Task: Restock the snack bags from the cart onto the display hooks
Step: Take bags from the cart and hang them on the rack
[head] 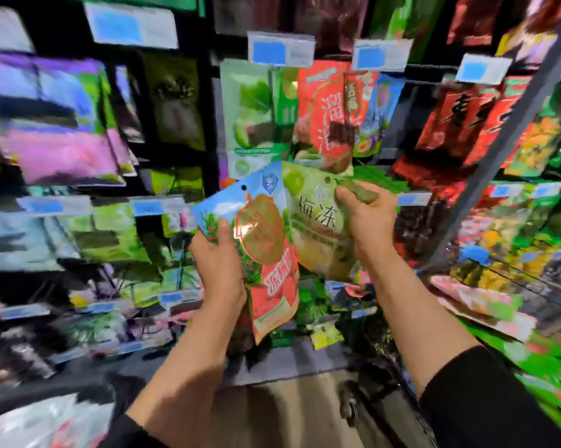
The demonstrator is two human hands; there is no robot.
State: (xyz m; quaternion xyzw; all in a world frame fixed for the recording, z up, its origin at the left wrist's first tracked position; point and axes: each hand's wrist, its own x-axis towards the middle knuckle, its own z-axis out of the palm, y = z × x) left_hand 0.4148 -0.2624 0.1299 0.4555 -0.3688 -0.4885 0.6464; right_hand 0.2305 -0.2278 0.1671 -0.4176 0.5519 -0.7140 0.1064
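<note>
My left hand (219, 263) grips the red-and-blue snack bag (266, 253), my right hand (366, 218) pinches the green plum-jelly bag (318, 221); neither is hung yet on the display hooks.

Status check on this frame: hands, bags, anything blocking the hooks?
Left hand grips red-and-blue bag. Right hand grips green bag. Neither hung yet. Hooks ahead crowded with hanging bags.

Left hand (219, 253) is gripping a blue-and-red snack bag (266, 253), right hand (366, 215) pinches a green bag (314, 218) by its top corner. Both overlap right in front of the packed display hooks (305, 101), everything around pretty blurry.
</note>
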